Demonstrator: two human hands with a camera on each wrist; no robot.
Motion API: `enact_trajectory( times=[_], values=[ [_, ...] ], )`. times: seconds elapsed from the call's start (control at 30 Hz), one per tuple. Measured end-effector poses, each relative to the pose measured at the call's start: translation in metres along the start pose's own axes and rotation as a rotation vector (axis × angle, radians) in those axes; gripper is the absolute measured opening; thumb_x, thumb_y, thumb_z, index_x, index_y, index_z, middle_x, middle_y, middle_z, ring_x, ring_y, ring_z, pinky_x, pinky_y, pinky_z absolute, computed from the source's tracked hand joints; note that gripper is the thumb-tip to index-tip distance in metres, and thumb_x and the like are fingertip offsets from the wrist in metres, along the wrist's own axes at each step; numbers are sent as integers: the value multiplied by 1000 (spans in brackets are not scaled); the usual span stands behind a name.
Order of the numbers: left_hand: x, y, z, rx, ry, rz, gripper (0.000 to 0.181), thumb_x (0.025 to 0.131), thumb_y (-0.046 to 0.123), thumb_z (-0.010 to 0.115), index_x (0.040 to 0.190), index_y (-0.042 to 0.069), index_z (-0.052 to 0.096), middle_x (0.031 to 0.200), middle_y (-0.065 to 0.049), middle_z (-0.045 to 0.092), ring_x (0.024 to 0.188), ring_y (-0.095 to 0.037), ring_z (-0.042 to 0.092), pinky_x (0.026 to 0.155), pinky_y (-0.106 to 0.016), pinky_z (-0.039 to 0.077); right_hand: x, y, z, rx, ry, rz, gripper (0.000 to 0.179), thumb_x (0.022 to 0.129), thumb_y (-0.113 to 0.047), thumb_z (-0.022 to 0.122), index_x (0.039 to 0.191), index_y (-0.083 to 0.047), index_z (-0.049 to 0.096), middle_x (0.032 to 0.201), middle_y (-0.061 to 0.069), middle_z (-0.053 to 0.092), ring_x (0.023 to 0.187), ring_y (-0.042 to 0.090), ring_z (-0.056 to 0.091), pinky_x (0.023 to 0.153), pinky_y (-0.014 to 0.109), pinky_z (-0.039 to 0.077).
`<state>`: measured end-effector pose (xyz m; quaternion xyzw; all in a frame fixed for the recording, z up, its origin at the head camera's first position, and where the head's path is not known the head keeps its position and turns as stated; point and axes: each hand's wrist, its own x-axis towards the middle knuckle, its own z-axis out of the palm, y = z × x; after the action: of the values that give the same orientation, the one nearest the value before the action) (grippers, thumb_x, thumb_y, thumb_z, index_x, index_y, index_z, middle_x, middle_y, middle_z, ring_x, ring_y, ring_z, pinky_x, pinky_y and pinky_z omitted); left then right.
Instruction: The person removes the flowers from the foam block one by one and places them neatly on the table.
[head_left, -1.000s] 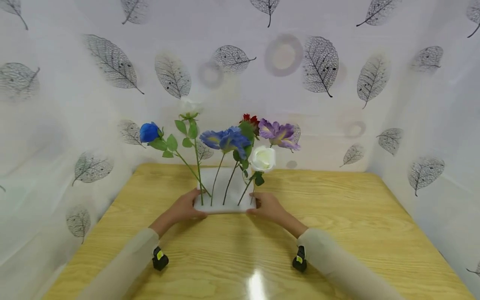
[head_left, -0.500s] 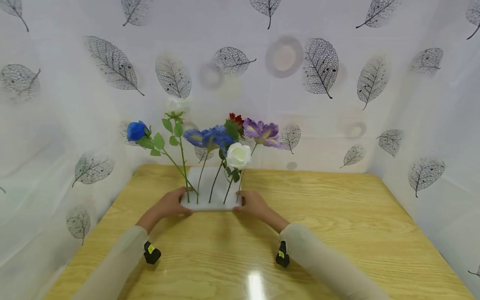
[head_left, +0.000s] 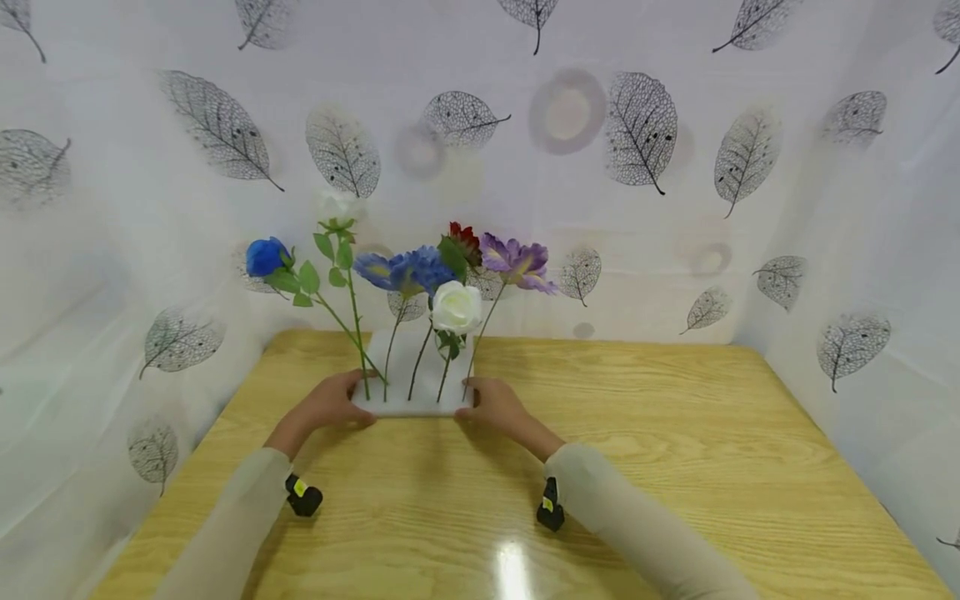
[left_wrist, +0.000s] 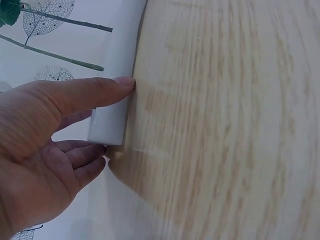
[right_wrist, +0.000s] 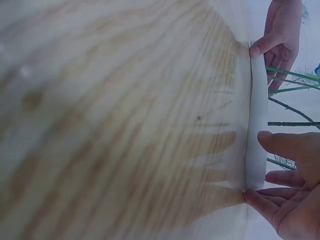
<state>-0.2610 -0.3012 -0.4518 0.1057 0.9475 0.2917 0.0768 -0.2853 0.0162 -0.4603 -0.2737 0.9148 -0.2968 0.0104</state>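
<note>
A white foam block [head_left: 420, 408] lies on the wooden table, with several artificial flowers upright or leaning in it. They include a blue rose [head_left: 266, 257], a blue iris-like flower [head_left: 408, 271], a red flower [head_left: 467, 243], a white rose [head_left: 456, 307] and a purple iris-like flower [head_left: 517, 263]. Another white bloom [head_left: 341, 206] blends into the curtain. My left hand [head_left: 330, 402] grips the block's left end, thumb on its front edge in the left wrist view. At the other end my right hand [head_left: 497, 406] holds the block between thumb and fingers.
The wooden table [head_left: 637, 417] extends to both sides and in front of the block. A pale curtain [head_left: 525, 192] printed with dark leaves hangs behind the table and along both sides. Black wrist cameras [head_left: 303, 497] sit below the sleeves.
Both hands have shifted the foam block with its flowers leftward and slightly away, mostly in the first half second. The flowers have moved along with it; the grip looks the same.
</note>
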Motion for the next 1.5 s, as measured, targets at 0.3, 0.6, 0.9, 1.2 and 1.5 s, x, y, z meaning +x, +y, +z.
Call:
enact_trajectory(
  times=[0.3,0.6,0.9,1.2,1.5],
  values=[
    [3,2,-6,-59,-11,24,88,79,31,89,149,-1,48,163,-34,22,143,-56,34,115,-65,36,2,2,-14,109,-65,32,56,90,-22,79,136,5,61,123,21,71,109,31,69,97,44,57],
    [9,1,-8,-50,15,78,84,77,37,90,143,-3,54,152,-31,46,137,-53,45,112,-64,40,5,11,-33,442,72,1,49,96,-11,71,137,11,57,138,29,61,125,42,63,102,46,56],
    [6,-3,-1,-39,44,66,85,75,40,91,142,0,58,148,-27,53,136,-51,47,110,-63,42,3,12,-31,771,235,62,39,95,1,69,132,12,61,125,31,67,113,36,71,94,33,60],
    [1,-7,1,-30,44,59,90,77,42,89,147,-1,52,148,-27,53,135,-52,48,109,-63,44,2,12,-22,889,286,95,32,96,4,65,126,16,63,116,33,70,88,7,74,84,32,63],
    [6,-7,-4,-48,31,62,87,78,40,89,146,0,53,150,-28,51,135,-52,48,108,-62,45,6,10,-7,898,343,78,26,95,-1,69,117,13,70,108,31,73,82,4,75,81,34,64]
  ],
)
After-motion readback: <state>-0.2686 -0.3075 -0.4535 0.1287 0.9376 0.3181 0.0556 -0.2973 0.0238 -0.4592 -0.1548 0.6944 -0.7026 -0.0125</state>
